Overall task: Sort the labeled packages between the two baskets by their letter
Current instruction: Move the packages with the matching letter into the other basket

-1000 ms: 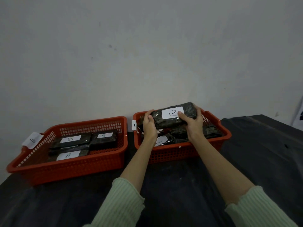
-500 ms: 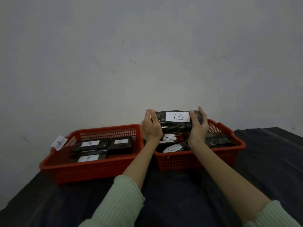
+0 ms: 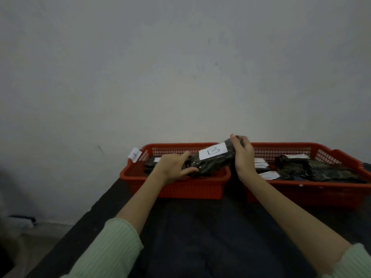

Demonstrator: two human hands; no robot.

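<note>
Dark B-labelled package [image 3: 212, 160] tilted over left basket [image 3: 174, 186], gripped between left hand [image 3: 173, 167] and right hand [image 3: 243, 157].

A big plain wall [image 3: 180, 67] fills most of the view. It is pale grey with a few small dark marks. The light is dim. A dark cloth covers the surface [image 3: 200, 237]. At the lower left, a bit of pale floor [image 3: 40, 233] shows beside the wall.
</note>
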